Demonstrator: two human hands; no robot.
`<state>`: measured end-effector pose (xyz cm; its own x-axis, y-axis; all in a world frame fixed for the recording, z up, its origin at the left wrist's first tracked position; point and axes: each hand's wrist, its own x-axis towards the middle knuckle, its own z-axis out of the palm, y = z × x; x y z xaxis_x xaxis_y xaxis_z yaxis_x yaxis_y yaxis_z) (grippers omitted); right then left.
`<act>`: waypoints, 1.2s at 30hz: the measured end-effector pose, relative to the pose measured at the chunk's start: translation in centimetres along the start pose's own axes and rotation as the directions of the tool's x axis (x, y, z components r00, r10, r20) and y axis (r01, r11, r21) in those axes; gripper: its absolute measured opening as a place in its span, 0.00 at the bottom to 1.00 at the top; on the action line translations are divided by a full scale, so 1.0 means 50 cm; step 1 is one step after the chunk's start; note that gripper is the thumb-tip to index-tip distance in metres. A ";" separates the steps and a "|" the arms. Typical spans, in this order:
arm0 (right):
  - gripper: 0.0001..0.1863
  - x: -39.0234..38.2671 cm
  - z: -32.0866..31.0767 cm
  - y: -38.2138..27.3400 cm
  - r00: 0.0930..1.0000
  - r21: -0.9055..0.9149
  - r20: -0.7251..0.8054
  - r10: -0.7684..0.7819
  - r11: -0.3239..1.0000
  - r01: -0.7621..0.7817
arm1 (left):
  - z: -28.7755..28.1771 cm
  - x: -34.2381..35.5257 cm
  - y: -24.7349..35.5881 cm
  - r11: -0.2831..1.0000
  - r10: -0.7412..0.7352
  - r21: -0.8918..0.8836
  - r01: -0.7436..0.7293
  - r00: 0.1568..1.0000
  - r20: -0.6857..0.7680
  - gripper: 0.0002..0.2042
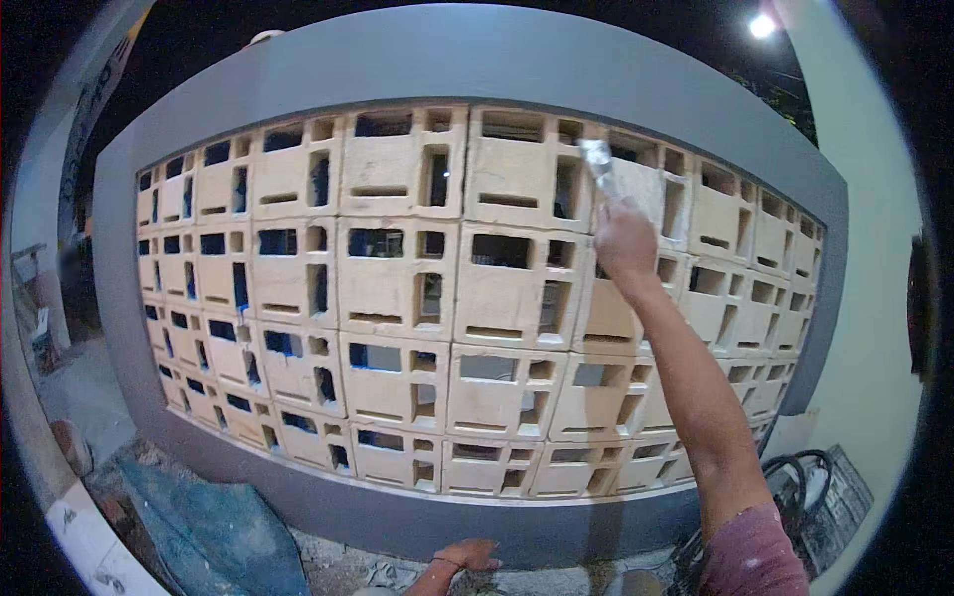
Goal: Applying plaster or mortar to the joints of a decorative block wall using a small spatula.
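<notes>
My right hand [626, 238] is raised at the end of a stretched arm and closed around the handle of a paintbrush [597, 156]. The brush's pale head points up, in front of the upper row of a cream breeze-block wall [507, 179]. Whether the bristles touch a block I cannot tell. These blocks have rectangular openings and narrow slots. Low down, near the bottom of the grey frame [437, 521], my left hand [469, 554] holds nothing, its fingers loosely stretched to the right.
A wide grey border [477, 50] surrounds the blocks. On the ground at lower left lies a dusty blue-green sheet [214, 526]. Dark hoses [810, 472] coil at lower right, beside a pale green wall [865, 298]. A bright lamp [762, 26] shines at upper right.
</notes>
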<state>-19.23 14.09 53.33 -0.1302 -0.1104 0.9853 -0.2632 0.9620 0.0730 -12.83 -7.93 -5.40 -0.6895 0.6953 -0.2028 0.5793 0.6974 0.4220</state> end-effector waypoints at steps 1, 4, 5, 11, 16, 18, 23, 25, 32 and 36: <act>0.24 0.013 -0.002 -0.015 0.999 -0.016 -0.004 0.040 0.999 -0.040 | -0.003 -0.002 0.000 1.000 -0.007 -0.015 0.006 1.000 -0.010 0.38; 0.26 -0.040 0.026 -0.077 0.999 0.081 -0.019 -0.026 0.996 0.027 | -0.004 -0.015 0.005 0.999 -0.037 -0.029 0.037 0.999 -0.002 0.37; 0.27 -0.078 0.027 -0.100 0.994 0.043 0.075 -0.080 0.996 0.077 | -0.003 -0.021 0.005 0.999 -0.024 -0.030 0.023 0.998 -0.054 0.36; 0.29 -0.202 0.039 -0.218 0.909 0.132 0.130 -0.397 0.915 0.381 | -0.038 -0.053 0.029 0.997 -0.052 -0.053 0.047 0.995 -0.090 0.33; 0.26 -0.098 0.054 -0.299 0.842 -0.017 0.131 -0.523 0.848 0.529 | -0.042 -0.051 0.034 0.998 -0.047 -0.057 0.039 0.990 -0.132 0.31; 0.25 -0.066 0.059 -0.351 0.836 0.017 0.183 -0.518 0.852 0.524 | -0.013 -0.041 0.011 0.999 -0.028 -0.050 0.015 0.962 -0.272 0.29; 0.23 -0.054 0.070 -0.389 0.830 0.021 0.165 -0.532 0.843 0.537 | -0.031 -0.037 0.029 0.990 -0.067 -0.135 0.036 0.969 -0.237 0.27; 0.20 -0.062 0.076 -0.384 0.839 -0.032 0.135 -0.528 0.844 0.536 | -0.037 -0.030 0.030 0.989 -0.081 -0.138 0.055 0.978 -0.190 0.26; 0.30 -0.317 0.035 -0.439 0.218 0.477 0.422 -0.880 0.420 0.772 | -0.005 -0.017 0.008 0.992 -0.096 -0.106 0.072 0.967 -0.235 0.23; 0.27 -0.588 0.021 -0.352 0.294 0.798 0.526 -0.798 0.583 0.155 | -0.020 -0.051 0.043 0.996 -0.044 -0.081 0.035 0.993 -0.109 0.26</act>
<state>-11.80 0.15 22.93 -0.3310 -0.9315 0.1506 -0.9361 0.3443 0.0723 -10.25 -8.37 -3.09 -0.7578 0.6407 -0.1233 0.5174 0.7053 0.4846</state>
